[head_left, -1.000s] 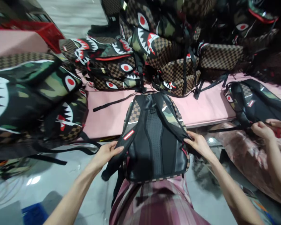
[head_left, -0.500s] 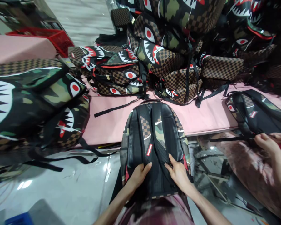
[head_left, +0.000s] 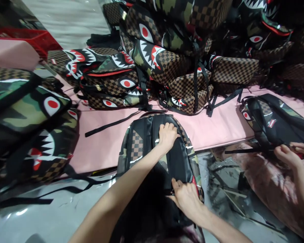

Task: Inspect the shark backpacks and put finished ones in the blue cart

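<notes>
A backpack (head_left: 135, 148) with checkered and camouflage panels leans upright against the table edge, its black shoulder straps facing me. My left hand (head_left: 168, 135) reaches across it, fingers closed around the upper part of the right-hand shoulder strap (head_left: 180, 158). Lower down, my right hand (head_left: 187, 197) pinches the bottom end of that same strap, near the bag's right side. Dark shadow hides the lower part of the bag.
Shark-face backpacks (head_left: 152, 60) are piled along the back of the pink table (head_left: 103, 145). A large camouflage bag (head_left: 22, 111) stands at left. A co-worker's hands (head_left: 288, 157) handle another backpack (head_left: 281, 118) at right. A red crate (head_left: 40, 44) sits at back left.
My left hand has left the lower left strap and moved up and across to the upper right-hand strap. My right hand stays low on that strap. The view has shifted slightly.
</notes>
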Demonstrator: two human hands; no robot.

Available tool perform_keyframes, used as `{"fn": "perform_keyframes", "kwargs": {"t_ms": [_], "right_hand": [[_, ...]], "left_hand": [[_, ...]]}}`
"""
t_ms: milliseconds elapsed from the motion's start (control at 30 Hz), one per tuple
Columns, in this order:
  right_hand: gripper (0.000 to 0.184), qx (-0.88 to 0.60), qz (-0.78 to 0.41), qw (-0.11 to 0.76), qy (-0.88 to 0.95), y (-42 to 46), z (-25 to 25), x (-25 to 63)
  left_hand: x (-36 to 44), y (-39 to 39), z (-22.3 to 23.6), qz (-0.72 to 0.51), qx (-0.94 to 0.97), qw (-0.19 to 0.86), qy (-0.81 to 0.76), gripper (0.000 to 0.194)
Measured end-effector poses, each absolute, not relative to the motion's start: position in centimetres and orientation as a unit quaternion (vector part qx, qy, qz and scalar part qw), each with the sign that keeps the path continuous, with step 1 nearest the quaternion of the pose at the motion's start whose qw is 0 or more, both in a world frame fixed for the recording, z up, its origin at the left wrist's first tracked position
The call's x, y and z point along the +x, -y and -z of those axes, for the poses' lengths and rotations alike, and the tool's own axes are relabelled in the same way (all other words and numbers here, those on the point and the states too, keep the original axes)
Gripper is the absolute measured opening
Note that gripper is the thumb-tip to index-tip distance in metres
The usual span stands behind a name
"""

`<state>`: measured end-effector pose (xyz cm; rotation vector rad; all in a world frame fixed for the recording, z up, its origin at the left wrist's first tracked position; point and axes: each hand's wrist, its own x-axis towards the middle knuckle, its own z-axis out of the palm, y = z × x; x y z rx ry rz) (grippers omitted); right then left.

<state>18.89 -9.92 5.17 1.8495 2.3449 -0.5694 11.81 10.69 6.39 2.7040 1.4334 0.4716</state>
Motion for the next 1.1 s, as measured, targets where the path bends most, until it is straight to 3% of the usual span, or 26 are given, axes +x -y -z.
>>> {"fn": "perform_keyframes", "kwargs": {"t_ms": [167,267,367,467,533,600,700,767,833,900,1000,1100], "right_hand": [[0.031,0.590,0.250,0.018,-0.768,9.0,-5.2,20.8],[0.019,0.587,0.311,-0.062,-0.745,7.1,-5.3,23.0],[0.025,0.634,0.296,-0.181,-0.691,4.4,-5.0,25.4],[0.042,0.699,0.242,-0.247,-0.626,1.6,-4.7,27.2],[0.048,0.715,0.245,-0.298,-0.583,0.2,-4.4,28.2],[0.045,0.715,0.257,-0.389,-0.521,-0.7,-4.0,29.5],[0.044,0.717,0.247,-0.535,-0.372,-0.9,-3.2,32.3],[0.048,0.723,0.235,-0.588,-0.276,-0.1,-2.8,34.7],[0.052,0.730,0.206,-0.614,-0.217,1.1,-2.7,37.0],[0.054,0.735,0.172,-0.625,-0.201,2.6,-2.6,38.5],[0.053,0.746,0.190,-0.601,-0.216,3.9,-1.5,38.0],[0.057,0.754,0.290,-0.528,-0.261,3.8,0.9,34.4]], "left_hand": [[12.7,-13.3,-4.2,-0.115,0.865,0.077,-0.483,0.026],[10.8,-14.1,-4.2,-0.113,0.880,0.084,-0.453,0.022],[9.7,-14.3,-5.0,-0.111,0.881,0.046,-0.457,0.025],[9.5,-13.8,-6.7,-0.170,0.851,0.025,-0.496,0.028],[9.8,-12.8,-8.4,-0.244,0.806,0.085,-0.533,0.029],[10.4,-11.0,-10.3,-0.272,0.775,0.216,-0.528,0.035],[10.9,-7.2,-12.8,-0.155,0.817,0.433,-0.348,0.037],[9.8,-5.3,-13.7,-0.076,0.837,0.487,-0.237,0.028],[6.8,-4.9,-13.7,-0.093,0.825,0.491,-0.265,0.043],[2.4,-6.0,-12.6,-0.205,0.755,0.456,-0.424,0.045],[-4.0,-7.1,-9.5,-0.388,0.546,0.243,-0.701,0.051],[-7.0,-4.6,-5.6,-0.343,0.515,0.239,-0.748,0.050]]}}
